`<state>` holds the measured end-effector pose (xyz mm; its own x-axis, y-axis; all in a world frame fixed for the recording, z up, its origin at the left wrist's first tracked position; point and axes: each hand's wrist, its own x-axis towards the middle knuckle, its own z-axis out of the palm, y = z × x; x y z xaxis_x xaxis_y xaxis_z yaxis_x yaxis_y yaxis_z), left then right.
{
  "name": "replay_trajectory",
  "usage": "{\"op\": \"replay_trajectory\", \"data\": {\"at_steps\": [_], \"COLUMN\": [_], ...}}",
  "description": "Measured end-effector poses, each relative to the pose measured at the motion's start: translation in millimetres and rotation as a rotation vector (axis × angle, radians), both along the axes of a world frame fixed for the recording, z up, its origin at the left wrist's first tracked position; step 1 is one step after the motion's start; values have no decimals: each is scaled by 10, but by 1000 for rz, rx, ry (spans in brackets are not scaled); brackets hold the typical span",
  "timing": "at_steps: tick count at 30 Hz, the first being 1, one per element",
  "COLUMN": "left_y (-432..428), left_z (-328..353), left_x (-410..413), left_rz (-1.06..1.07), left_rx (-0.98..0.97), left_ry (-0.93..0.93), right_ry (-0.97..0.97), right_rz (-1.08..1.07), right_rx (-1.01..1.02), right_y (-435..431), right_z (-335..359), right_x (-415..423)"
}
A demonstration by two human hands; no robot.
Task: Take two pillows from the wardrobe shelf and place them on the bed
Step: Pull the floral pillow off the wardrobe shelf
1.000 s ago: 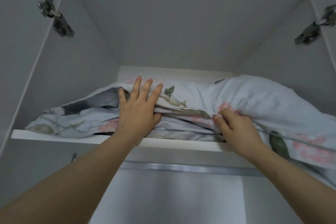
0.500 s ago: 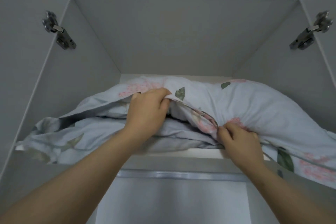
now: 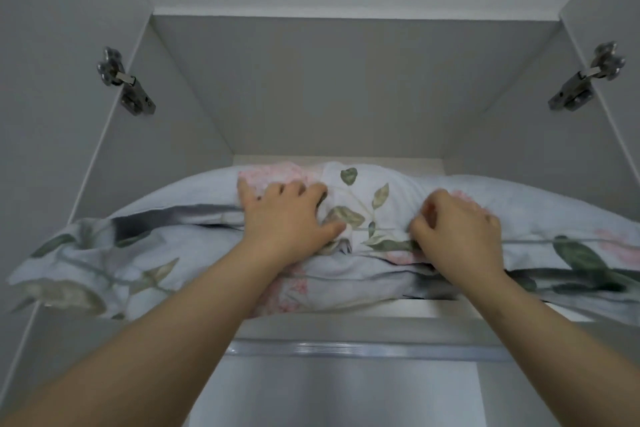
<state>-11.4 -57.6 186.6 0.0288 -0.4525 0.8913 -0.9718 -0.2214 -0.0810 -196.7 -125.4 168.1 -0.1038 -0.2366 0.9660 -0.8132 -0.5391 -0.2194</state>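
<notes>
Two pale blue floral pillows lie stacked on the high wardrobe shelf (image 3: 429,308). The upper pillow (image 3: 540,198) bulges across the shelf's width. The lower pillow (image 3: 104,267) hangs over the shelf's front edge on the left. My left hand (image 3: 287,215) presses down on the upper pillow's front, its fingers bunching the cover. My right hand (image 3: 457,229) pinches the same pillow's front seam a little to the right. Both forearms reach up from below. The bed is not in view.
The wardrobe's grey side walls and top close in the shelf. Open doors stand at both sides, with metal hinges at left (image 3: 126,81) and right (image 3: 585,78). A metal rail (image 3: 346,350) runs under the shelf front.
Both pillows have slid forward toward the shelf's front edge, the lower one now drooping over it. My left hand went from flat, to clenched, to spread and gripping the cover.
</notes>
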Motion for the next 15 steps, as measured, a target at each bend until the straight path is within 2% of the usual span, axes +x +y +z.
{"op": "replay_trajectory", "data": {"at_steps": [2,4,7,9,11,13,15], "left_y": [-112,-116,-53,-31,-31,-53,-68], "left_z": [-116,-198,-289,-384,-494,-537,-542], "left_x": [133,255,439,518,568,571,586], "left_rz": [-48,-126,-174,-169,-223,-301,-310], "left_rx": [43,-1,-230,-397,-468,-515,-547], "left_ry": [37,45,146,259,339,363,351], "right_ry": [77,157,262,378,526,622,630], "right_rz": [46,125,247,253,266,258,173], "right_rx": [-71,-93,-32,43,137,221,216], "right_y": [137,252,343,339,291,181,52], "right_z": [113,241,437,542,603,612,573], "right_x": [140,342,687,847,1016,1164,1293]}}
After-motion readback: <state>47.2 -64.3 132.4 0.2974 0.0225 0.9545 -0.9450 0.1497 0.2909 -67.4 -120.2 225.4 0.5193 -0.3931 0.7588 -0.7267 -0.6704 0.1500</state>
